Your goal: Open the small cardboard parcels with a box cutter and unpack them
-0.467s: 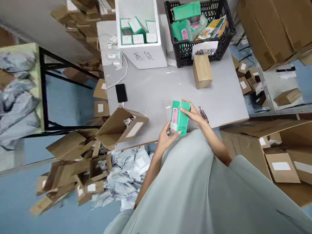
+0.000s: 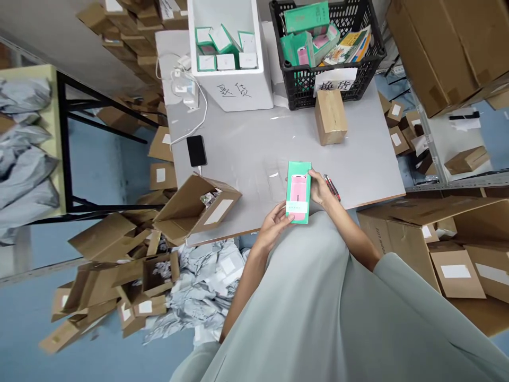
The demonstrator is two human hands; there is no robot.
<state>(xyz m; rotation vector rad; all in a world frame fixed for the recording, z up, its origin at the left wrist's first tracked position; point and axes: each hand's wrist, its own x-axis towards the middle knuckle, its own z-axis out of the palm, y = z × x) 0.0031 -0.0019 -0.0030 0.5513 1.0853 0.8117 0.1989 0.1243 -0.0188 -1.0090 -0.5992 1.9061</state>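
At the near edge of the grey table (image 2: 246, 159), green box (image 2: 298, 178) held face-up between both hands. Left hand (image 2: 273, 225) pinches its lower end. Right hand (image 2: 321, 190) clasps its right side, with a red pen (image 2: 331, 187) just beyond.

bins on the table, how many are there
2: a white foam box at the back left of the table, and a black crate to its right. Both hold green boxes. None looks hidden.

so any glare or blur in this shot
Head view: even soft light; a glare streak on the table before the black crate; the green box, held by left hand and right hand, is sharp; floor cartons at the left look slightly smeared.
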